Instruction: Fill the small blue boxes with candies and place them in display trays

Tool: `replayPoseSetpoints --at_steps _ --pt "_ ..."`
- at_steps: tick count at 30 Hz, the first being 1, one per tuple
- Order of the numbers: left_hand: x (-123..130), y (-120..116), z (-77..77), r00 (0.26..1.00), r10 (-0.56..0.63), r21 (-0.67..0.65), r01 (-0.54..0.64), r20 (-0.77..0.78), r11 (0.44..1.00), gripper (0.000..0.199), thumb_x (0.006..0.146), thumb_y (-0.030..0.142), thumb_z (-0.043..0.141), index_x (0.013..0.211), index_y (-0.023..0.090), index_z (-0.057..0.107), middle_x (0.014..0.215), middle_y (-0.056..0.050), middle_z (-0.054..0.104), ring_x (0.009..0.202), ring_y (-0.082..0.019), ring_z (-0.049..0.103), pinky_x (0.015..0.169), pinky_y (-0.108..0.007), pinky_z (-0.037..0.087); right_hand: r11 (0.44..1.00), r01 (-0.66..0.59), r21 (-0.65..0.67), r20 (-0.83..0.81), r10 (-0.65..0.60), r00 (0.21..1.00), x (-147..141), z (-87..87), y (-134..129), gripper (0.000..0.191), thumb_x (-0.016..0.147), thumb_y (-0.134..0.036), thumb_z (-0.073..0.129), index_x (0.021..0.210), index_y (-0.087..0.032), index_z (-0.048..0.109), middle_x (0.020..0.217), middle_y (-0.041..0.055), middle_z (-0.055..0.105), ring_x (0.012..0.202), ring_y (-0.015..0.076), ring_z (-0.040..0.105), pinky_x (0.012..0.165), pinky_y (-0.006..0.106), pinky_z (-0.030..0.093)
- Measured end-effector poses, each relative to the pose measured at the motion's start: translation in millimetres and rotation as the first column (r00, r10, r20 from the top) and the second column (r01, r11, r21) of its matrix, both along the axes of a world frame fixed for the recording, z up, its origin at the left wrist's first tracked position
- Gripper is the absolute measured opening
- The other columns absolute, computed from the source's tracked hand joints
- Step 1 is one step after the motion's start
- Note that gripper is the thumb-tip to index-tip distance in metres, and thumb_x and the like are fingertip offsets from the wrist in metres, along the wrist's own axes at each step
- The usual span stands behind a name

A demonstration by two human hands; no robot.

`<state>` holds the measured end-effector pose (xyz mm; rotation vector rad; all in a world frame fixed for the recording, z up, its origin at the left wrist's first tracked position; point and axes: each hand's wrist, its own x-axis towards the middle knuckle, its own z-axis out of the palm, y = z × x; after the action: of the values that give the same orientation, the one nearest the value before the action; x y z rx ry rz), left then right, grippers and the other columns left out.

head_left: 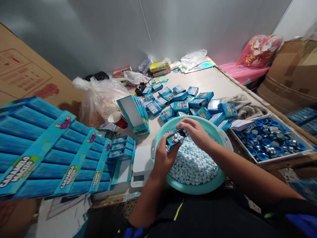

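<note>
My left hand (165, 155) is wrapped round a small blue tin (172, 138) over the left part of a turquoise basin (195, 189). White candies (178, 135) show in the tin's open top. My right hand (192, 130) is at the tin's right end, its fingers bent together over the candies; whatever lies under the fingertips is hidden. Below both hands, many pale blue and white candies (195, 163) fill the basin. Several closed blue tins (180, 105) lie in a loose pile behind the basin.
A white scale (141, 165) stands left of the basin. Farther left are a partly filled display box (121, 147), stacked blue display boxes (49, 152), a paper cup (117, 119) and nested cartons (133, 114). On the right, a white tray (284, 158) holds blue lids (268, 140) beside a grey cloth (245, 105).
</note>
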<state>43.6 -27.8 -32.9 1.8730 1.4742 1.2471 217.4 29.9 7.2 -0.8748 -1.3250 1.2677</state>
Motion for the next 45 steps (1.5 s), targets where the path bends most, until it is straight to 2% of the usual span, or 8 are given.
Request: replayPoseSetpoints --at_steps 4,9,14,21,25,29,36,45 --pt "1 0 5.4 0.997 0.076 0.040 -0.075 -0.010 0.996 0.043 0.091 0.042 0.074 0.129 0.024 0.064 0.122 -0.009 0.071 0.114 -0.026 0.068 0.102 -0.042 0.055 0.986 -0.002 0.167 0.126 -0.019 0.992 0 -3.0 -4 0.023 0.093 -0.043 0.064 0.086 -0.022 0.070 0.096 0.0057 0.072 0.098 0.0238 0.066 0.092 0.039 0.050" --pt "1 -1 9.6 0.997 0.072 0.058 -0.072 -0.012 0.996 0.039 0.093 0.042 0.071 0.127 0.023 0.065 0.121 -0.010 0.072 0.114 -0.026 0.068 0.101 -0.041 0.055 0.893 -0.117 0.436 0.337 -0.041 0.941 0 -4.6 -8 0.012 0.091 -0.034 0.071 0.095 -0.023 0.074 0.121 0.0101 0.066 0.116 0.0259 0.062 0.102 0.043 0.050" --pt "0 -1 4.6 0.996 0.085 0.030 -0.086 0.024 0.996 0.043 0.090 0.043 0.074 0.127 0.024 0.065 0.122 -0.010 0.072 0.114 -0.026 0.068 0.100 -0.041 0.055 0.846 -0.064 0.530 0.347 -0.147 0.926 1 -10.1 -3 0.009 0.092 -0.028 0.070 0.094 -0.022 0.077 0.104 0.0091 0.064 0.100 0.0235 0.064 0.089 0.040 0.054" --pt "2 0 4.2 0.993 0.114 -0.007 -0.114 -0.010 0.993 0.043 0.088 0.041 0.076 0.127 0.025 0.066 0.120 -0.009 0.072 0.114 -0.027 0.068 0.104 -0.044 0.053 0.849 -0.061 0.525 0.414 -0.192 0.890 4 -16.2 2 0.009 0.093 -0.025 0.072 0.092 -0.022 0.080 0.087 0.0050 0.062 0.080 0.0192 0.062 0.073 0.034 0.053" --pt "3 1 5.9 0.992 0.116 0.004 -0.116 -0.052 0.993 0.043 0.087 0.039 0.077 0.126 0.024 0.066 0.120 -0.009 0.072 0.115 -0.027 0.067 0.104 -0.044 0.053 0.855 -0.101 0.509 0.493 -0.194 0.848 6 -15.9 3 0.009 0.093 -0.023 0.070 0.092 -0.021 0.079 0.089 0.0054 0.065 0.079 0.0191 0.064 0.072 0.033 0.053" --pt "4 1 7.0 0.994 0.099 -0.012 -0.100 -0.055 0.995 0.042 0.088 0.037 0.076 0.126 0.023 0.066 0.120 -0.010 0.072 0.116 -0.027 0.067 0.106 -0.044 0.053 0.817 -0.143 0.558 0.519 -0.209 0.829 7 -13.7 2 0.017 0.097 -0.020 0.063 0.087 -0.021 0.077 0.088 0.0063 0.066 0.081 0.0196 0.064 0.074 0.033 0.053" --pt "4 1 8.9 0.998 0.065 -0.033 -0.066 -0.012 0.997 0.043 0.087 0.037 0.078 0.126 0.023 0.067 0.119 -0.009 0.072 0.114 -0.026 0.068 0.104 -0.042 0.053 0.809 -0.116 0.577 0.501 -0.238 0.832 9 -15.4 2 0.019 0.093 -0.014 0.059 0.082 -0.020 0.073 0.087 0.0071 0.067 0.079 0.0200 0.064 0.072 0.033 0.053" --pt "1 2 0.4 0.988 0.089 -0.109 -0.075 0.123 0.991 0.046 0.086 0.043 0.078 0.127 0.025 0.066 0.121 -0.009 0.072 0.112 -0.026 0.069 0.097 -0.038 0.056 0.892 0.023 0.451 0.397 -0.223 0.891 8 -6.8 -2 0.010 0.090 -0.020 0.062 0.096 -0.024 0.070 0.096 0.0048 0.074 0.083 0.0207 0.069 0.077 0.037 0.059"
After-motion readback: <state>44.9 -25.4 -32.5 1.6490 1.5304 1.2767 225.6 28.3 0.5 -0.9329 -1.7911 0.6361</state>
